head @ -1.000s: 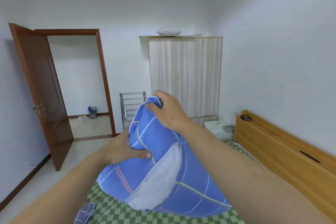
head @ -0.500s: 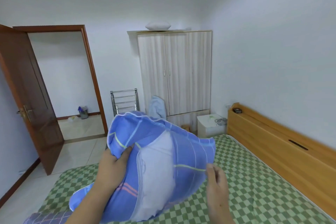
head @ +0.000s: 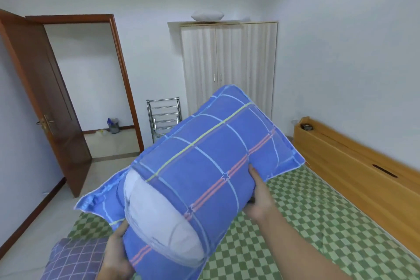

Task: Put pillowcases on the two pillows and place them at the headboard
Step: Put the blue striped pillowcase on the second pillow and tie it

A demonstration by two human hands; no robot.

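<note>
A white pillow (head: 159,218) sits inside a blue plaid pillowcase (head: 204,161), its near end bulging out of the case's opening. I hold the bundle up above the green checked bed (head: 306,223), tilted toward the far right. My left hand (head: 116,254) grips its near lower end from underneath. My right hand (head: 259,193) holds the right side, thumb lying up along the fabric. A second pillow in a purple plaid case (head: 72,259) lies on the bed at the lower left. The wooden headboard (head: 354,166) runs along the right wall.
A pale wardrobe (head: 229,70) with a white cushion (head: 207,15) on top stands at the far wall. A metal rack (head: 162,118) leans beside it. The brown door (head: 43,102) stands ajar at the left, tiled floor beyond.
The pillow has been turned and lifted, its plaid face now up and pointing far right. My right hand moved from the case's edge to the pillow's right side; my left shifted under the near end.
</note>
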